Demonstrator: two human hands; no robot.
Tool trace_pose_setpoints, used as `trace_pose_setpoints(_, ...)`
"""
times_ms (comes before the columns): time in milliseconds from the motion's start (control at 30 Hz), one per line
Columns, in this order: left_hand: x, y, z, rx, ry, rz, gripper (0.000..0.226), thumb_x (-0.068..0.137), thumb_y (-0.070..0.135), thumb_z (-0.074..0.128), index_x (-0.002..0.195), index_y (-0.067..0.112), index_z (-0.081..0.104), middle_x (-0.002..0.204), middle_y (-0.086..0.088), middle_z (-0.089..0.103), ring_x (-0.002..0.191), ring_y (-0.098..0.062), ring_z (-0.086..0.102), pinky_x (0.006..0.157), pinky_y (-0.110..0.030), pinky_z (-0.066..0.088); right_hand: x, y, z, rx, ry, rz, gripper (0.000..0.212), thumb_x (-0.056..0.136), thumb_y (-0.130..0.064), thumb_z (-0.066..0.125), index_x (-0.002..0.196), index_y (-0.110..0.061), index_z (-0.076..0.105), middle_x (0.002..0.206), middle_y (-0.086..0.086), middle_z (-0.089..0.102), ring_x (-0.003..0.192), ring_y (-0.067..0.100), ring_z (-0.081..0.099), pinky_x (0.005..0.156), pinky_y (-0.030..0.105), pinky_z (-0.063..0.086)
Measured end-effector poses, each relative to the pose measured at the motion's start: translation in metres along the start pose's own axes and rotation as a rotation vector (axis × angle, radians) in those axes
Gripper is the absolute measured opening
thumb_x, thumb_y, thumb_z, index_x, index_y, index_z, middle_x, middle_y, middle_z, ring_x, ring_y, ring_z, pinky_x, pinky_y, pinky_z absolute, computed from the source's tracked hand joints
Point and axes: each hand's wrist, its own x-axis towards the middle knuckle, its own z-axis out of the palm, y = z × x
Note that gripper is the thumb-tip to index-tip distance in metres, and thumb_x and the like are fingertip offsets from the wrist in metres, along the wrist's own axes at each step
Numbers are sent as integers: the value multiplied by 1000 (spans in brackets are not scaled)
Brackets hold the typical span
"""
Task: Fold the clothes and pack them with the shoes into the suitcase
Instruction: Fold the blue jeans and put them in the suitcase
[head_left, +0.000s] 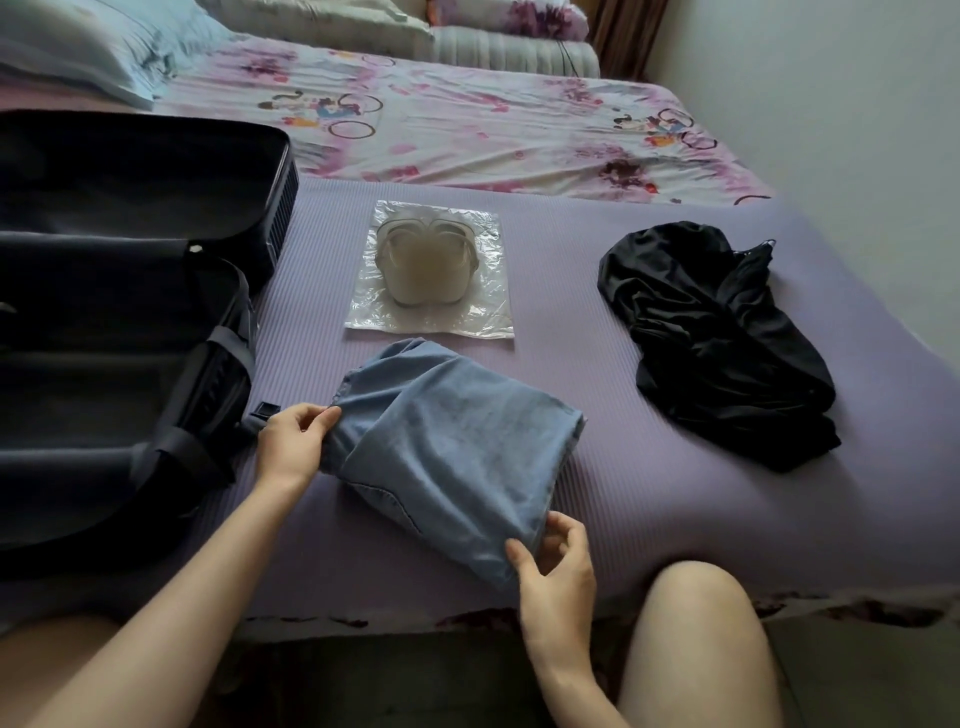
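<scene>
A folded blue denim garment (447, 447) lies on the purple mat in front of me. My left hand (291, 441) pinches its left edge, and my right hand (556, 566) grips its near right corner. Behind it a pair of pale translucent shoes (426, 265) rests on a clear plastic bag (488, 306). A crumpled black garment (717, 338) lies unfolded to the right. The dark suitcase (104, 332) lies open at the left, its strap and buckle (265, 410) close to my left hand.
The purple mat (597, 493) covers the near part of a bed with a floral sheet (467, 124). Pillows (93, 47) and rolled bedding (509, 47) sit at the far end. My knee (696, 639) is at the bed's front edge; a wall rises at right.
</scene>
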Motion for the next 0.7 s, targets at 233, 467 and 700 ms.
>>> trace_pose_setpoints(233,-4,4,3,74,19,79,18,93,21,56,95,4,64,87,-12,64,81,-25,56,72,-30,39,2,12,1,55,-19,92,36,72,-15,81,92,-23,53,88,-2,64,85,10,62,74,22,51)
trace_pose_setpoints(467,-31,-28,-20,-200,-167,-106,23,78,17,75,96,11,61,99,-9,67,95,-19,62,84,-42,53,-16,22,3,41,-101,141,34,66,-34,85,84,-22,59,86,-4,65,83,13,62,76,44,56)
trace_pose_setpoints(700,-27,-19,-15,-292,-129,-17,11,82,-7,63,82,4,62,67,0,67,59,2,62,53,-11,51,-14,23,9,75,-17,112,17,73,-8,79,75,-15,64,74,1,68,73,19,68,68,45,58)
